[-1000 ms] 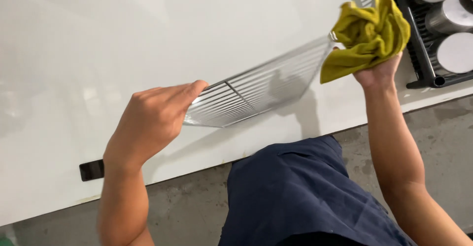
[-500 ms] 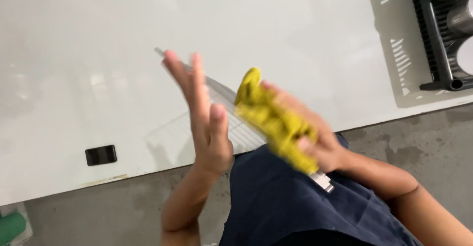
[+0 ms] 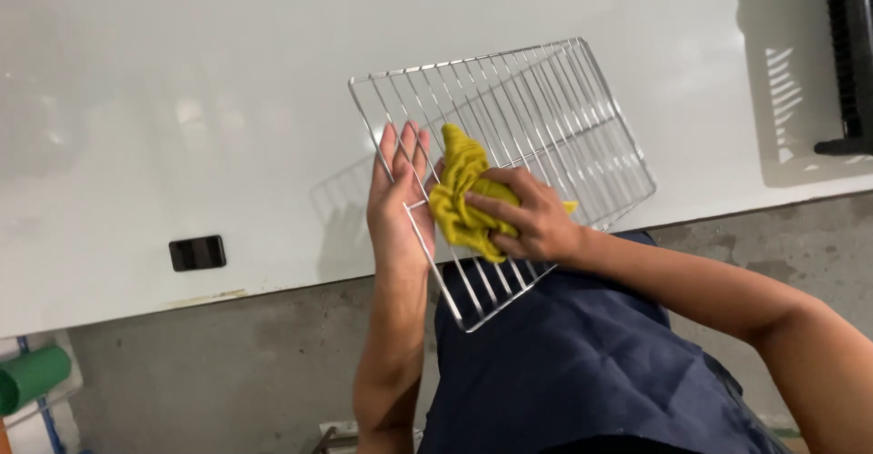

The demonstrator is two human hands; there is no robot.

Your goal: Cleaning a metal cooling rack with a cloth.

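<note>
Left hand: flat, fingers straight, propping the rack's left edge.
Wire rack: held tilted above the white desk.
Right hand: clutching a yellow-green cloth against the rack's wires.

silver wire rack turned from edge-on to flat, grid facing up. left hand shifted to open palm along its left edge. right hand brought crumpled yellow-green cloth from far corner onto rack's middle.
</note>
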